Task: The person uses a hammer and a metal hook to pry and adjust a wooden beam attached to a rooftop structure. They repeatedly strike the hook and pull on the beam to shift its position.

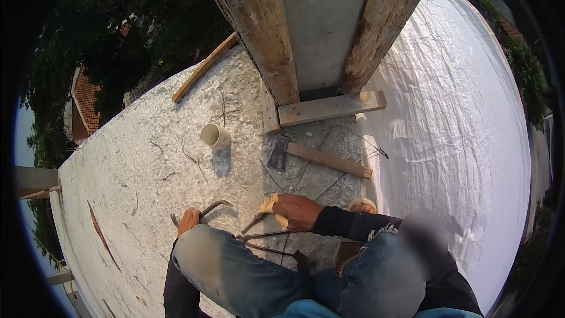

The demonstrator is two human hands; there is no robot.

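One bent bar [212,206] sits gripped in the left hand [188,221]; the right hand [299,211] curls, hold unclear. Outdoors, rough slab [147,182] lies left of a column [326,23], sheeting [459,112] right.

Head-worn fisheye, facing down, near above knees [207,248]; dark rim unclear

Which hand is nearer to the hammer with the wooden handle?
Right. The right hand is just below the hammer in the picture; the left hand is farther, below and left.

Bright sunlight, glare on the white sheet [465,100], dark shadow below the cup [216,137], black-rimmed fisheye distortion.
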